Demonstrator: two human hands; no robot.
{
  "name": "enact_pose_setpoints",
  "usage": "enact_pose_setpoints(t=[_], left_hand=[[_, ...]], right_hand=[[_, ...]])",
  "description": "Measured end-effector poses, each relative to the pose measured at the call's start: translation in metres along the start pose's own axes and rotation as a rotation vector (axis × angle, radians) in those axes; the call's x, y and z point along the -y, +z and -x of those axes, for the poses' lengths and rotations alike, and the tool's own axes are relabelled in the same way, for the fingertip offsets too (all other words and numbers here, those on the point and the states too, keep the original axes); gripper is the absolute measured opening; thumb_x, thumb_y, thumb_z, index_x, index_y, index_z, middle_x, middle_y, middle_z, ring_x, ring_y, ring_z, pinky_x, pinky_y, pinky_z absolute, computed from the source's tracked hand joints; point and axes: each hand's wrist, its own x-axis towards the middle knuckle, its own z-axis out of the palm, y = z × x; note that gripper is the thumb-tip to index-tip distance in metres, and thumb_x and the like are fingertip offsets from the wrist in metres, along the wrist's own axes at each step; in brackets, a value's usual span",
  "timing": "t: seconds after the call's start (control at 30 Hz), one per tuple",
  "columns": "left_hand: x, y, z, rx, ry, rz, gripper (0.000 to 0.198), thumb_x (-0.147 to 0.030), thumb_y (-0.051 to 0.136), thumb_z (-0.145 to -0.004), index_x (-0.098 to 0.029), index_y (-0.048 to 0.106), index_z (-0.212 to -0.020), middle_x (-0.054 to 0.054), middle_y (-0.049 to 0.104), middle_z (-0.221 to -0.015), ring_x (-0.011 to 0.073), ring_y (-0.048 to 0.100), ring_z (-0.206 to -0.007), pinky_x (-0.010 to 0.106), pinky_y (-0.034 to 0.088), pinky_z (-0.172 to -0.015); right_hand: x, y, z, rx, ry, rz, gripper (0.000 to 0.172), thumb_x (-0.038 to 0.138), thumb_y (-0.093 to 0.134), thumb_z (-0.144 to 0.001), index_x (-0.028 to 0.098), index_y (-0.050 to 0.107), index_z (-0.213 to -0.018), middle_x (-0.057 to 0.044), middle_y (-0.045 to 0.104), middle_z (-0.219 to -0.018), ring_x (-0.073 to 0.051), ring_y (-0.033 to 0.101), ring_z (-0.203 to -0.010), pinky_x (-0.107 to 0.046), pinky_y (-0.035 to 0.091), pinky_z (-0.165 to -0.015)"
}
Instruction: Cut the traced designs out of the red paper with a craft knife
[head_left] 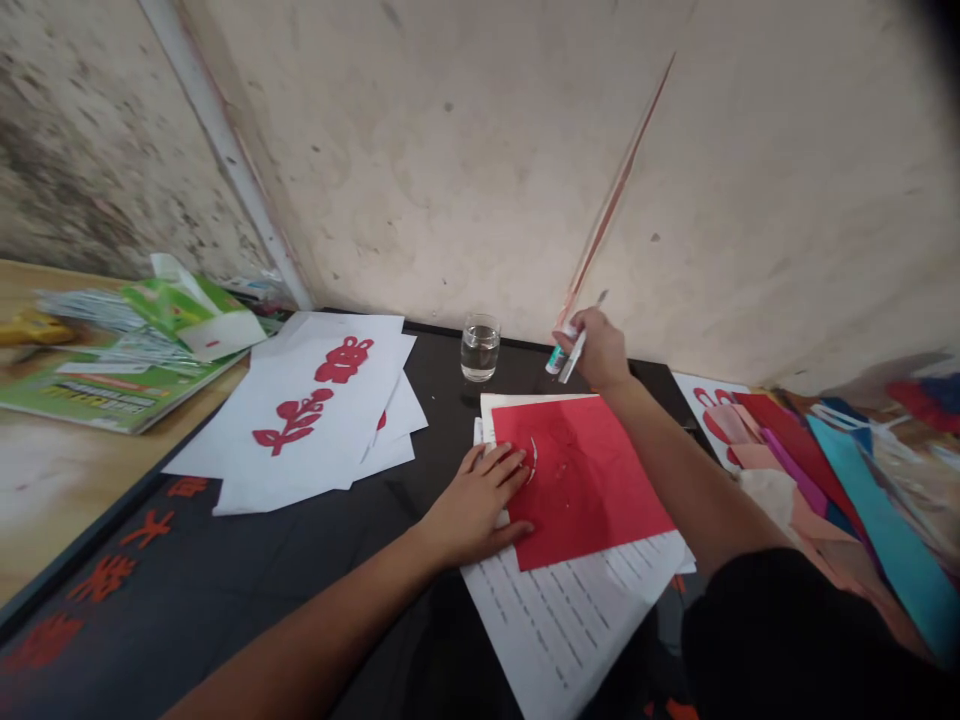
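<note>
Left hand palm down, fingers spread, left forearm extended diagonally forward. Right hand farther forward, fingers curled into a grip, right forearm angled inward.

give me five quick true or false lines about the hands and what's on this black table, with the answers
1. The left hand rests with its fingers on the red paper. True.
2. The right hand is empty. False: it holds a slim pale tool.
3. The glass stands upright and has clear liquid in it. True.
4. The red paper lies beneath the printed sheet. False: it lies on top of the printed sheet.
5. The white sheets left of the glass bear only blue shapes. False: the shapes seen on them are red.
</note>
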Motion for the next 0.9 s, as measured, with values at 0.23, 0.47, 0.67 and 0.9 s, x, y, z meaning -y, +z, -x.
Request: enact_pose_setpoints(t=[0.23, 0.47, 0.67, 0.9], left_hand=[[0.001, 0.001, 0.0, -0.051, 0.025, 0.013, 0.067, -0.062, 0.049, -0.091, -0.021, 0.045, -0.143, 0.009, 0.042, -0.152, 0.0296, 0.031, -0.143, 0.053, 0.016, -0.119], [0.004, 0.003, 0.001, -0.044, 0.023, -0.003, 0.068, -0.065, 0.045, -0.092, -0.019, 0.045, -0.143, 0.008, 0.041, -0.152, 0.0281, 0.03, -0.144, 0.051, 0.016, -0.119], [0.004, 0.002, 0.001, -0.032, 0.006, -0.021, 0.071, -0.067, 0.044, -0.091, -0.021, 0.042, -0.145, 0.007, 0.038, -0.154, 0.0273, 0.026, -0.146, 0.049, 0.012, -0.121], [0.002, 0.003, 0.001, -0.011, -0.036, -0.046, 0.075, -0.069, 0.039, -0.092, -0.018, 0.04, -0.146, 0.009, 0.034, -0.156, 0.0299, 0.022, -0.147, 0.053, 0.003, -0.121]], right_hand=[[0.018, 0.028, 0.006, 0.071, -0.123, 0.027, 0.036, 0.052, 0.057, -0.089, 0.017, 0.054, -0.096, -0.014, 0.064, -0.098, -0.023, 0.06, -0.074, -0.029, 0.033, -0.059], [0.026, -0.009, 0.01, -0.009, -0.061, -0.291, 0.055, 0.072, 0.057, -0.08, 0.019, 0.058, -0.098, -0.009, 0.066, -0.094, -0.024, 0.063, -0.08, -0.033, 0.042, -0.068], [0.038, -0.048, 0.1, 0.234, 0.223, -1.086, 0.057, 0.065, 0.032, -0.093, 0.021, 0.064, -0.111, -0.004, 0.063, -0.073, -0.016, 0.057, -0.058, -0.03, 0.045, -0.054], [0.036, -0.039, 0.19, 0.417, 0.504, -1.196, 0.024, 0.037, 0.07, -0.082, 0.024, 0.074, -0.102, -0.003, 0.072, -0.084, -0.017, 0.064, -0.077, -0.03, 0.05, -0.071]])
